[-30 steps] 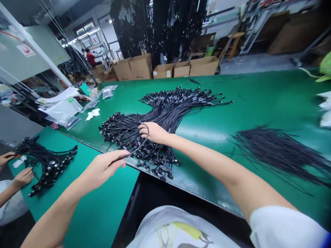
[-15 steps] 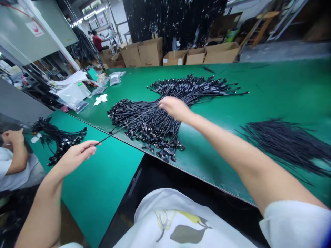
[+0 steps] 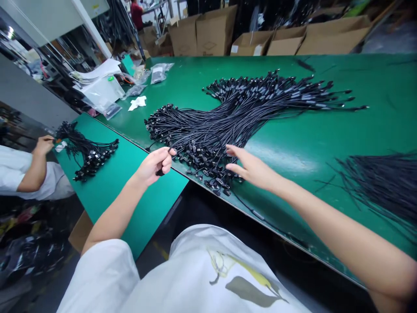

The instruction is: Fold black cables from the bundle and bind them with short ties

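My left hand (image 3: 155,166) is closed on a black cable (image 3: 159,172), with a dark end poking out below the fingers. It hovers over the near table edge, left of a big pile of black cables (image 3: 224,117). My right hand (image 3: 250,168) has thumb and fingers apart, with nothing seen between them. It is over the right side of the pile's near connectors (image 3: 208,163); whether it touches them I cannot tell. A single cable (image 3: 259,214) with a grey sleeve lies along the front edge, below my right hand.
To the right lies a bundle of thin black strips (image 3: 384,182). On the left side table sits a smaller cable bunch (image 3: 93,152), beside a co-worker's hand (image 3: 44,145). Plastic bags (image 3: 159,73) and a white box (image 3: 100,91) stand back left. Cardboard boxes (image 3: 216,32) line the far edge.
My left hand has moved right and up to the pile's near end. My right hand has left the pile's middle, come nearer and opened. The view has tilted down.
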Demonstrator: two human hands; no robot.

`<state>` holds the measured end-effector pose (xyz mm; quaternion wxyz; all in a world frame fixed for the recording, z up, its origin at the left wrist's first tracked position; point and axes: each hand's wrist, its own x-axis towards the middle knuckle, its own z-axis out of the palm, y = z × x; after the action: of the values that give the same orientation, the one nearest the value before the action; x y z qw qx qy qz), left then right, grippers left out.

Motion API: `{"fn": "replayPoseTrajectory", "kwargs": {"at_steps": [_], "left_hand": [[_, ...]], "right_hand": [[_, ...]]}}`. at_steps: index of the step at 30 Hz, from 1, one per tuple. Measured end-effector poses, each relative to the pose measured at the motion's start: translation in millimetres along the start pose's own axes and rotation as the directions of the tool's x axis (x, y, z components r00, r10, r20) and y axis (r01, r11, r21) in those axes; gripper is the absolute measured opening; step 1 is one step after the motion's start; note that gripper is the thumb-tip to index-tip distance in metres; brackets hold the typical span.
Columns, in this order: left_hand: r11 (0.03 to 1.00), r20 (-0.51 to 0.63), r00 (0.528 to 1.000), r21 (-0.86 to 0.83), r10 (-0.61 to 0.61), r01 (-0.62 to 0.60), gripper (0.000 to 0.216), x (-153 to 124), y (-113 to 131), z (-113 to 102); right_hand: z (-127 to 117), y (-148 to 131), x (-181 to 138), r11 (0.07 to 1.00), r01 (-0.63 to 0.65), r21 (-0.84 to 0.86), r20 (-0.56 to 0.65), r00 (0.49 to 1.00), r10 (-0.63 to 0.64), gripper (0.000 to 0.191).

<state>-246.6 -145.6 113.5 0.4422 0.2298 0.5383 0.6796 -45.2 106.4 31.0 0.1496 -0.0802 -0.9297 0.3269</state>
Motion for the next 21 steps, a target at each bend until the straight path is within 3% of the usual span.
{"fn": "replayPoseTrajectory", "kwargs": {"at_steps": [4,7,10,13,16,19,21], "left_hand": [[0.997,-0.040,0.999,-0.066,0.033,-0.036,0.024,-3,9,3],[0.995,-0.079,0.995,-0.082,0.054,-0.060,0.021,-6,10,7],[0.999,-0.030,1.000,-0.044,0.000,-0.001,0.022,-10,11,22],[0.999,-0.022,1.000,0.039,0.000,0.001,0.022,-24,27,32],[0.940,-0.188,0.953,0.290,0.239,-0.179,0.035,-42,63,16],[0.846,-0.144,0.942,0.494,0.304,-0.198,0.033,-46,85,0],[0.803,-0.160,0.917,0.552,0.365,-0.223,0.027,-37,73,10]], "right_hand": [[21,14,-13,0.977,-0.123,0.172,0.167,0.981,0.094,0.032],[25,16,-14,0.963,-0.161,0.216,0.000,0.986,0.164,0.033],[25,0,-5,0.959,-0.150,0.242,-0.136,0.973,0.186,0.046],[20,-21,-4,0.940,-0.125,0.318,0.053,0.992,0.114,0.031],[10,-28,-29,0.888,-0.179,0.423,0.208,0.973,0.098,0.029],[-1,-21,-75,0.918,-0.213,0.335,0.035,0.976,0.213,0.034],[-3,-21,-105,0.961,-0.221,0.165,-0.078,0.969,0.236,0.033]]}}
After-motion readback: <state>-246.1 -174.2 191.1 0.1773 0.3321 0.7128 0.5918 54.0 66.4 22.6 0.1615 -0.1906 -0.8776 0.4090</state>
